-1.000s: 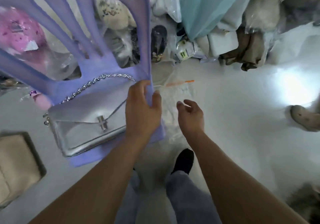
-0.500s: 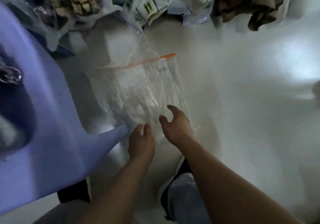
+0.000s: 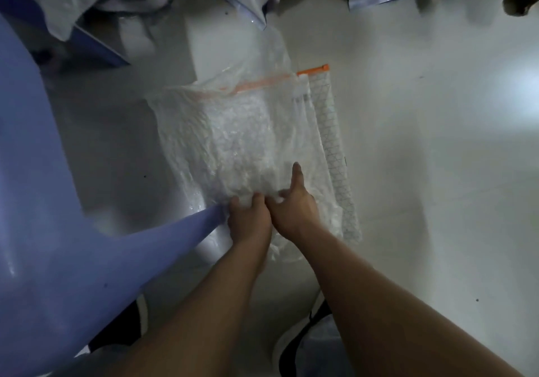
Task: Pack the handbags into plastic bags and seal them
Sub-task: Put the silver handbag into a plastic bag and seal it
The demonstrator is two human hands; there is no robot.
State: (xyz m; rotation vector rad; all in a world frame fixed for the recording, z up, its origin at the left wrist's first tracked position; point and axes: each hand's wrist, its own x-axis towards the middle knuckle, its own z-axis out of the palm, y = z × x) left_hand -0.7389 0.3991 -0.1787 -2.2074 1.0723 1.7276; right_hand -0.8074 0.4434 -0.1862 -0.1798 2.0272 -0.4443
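Head view: we saw a clear plastic bag [image 3: 245, 140] with an orange zip strip [image 3: 312, 71] lying on the pale floor [image 3: 437, 172]. Our left hand [image 3: 248, 220] and right hand [image 3: 294, 204] met at its near edge, fingers [image 3: 297, 172] pinching the crumpled plastic, beside a purple chair [image 3: 43, 201].

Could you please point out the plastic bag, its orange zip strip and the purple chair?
plastic bag [image 3: 239, 143]: head view, crinkled middle of the bag.
orange zip strip [image 3: 313, 70]: head view, its right end.
purple chair [image 3: 175, 238]: head view, leg beside the hands.
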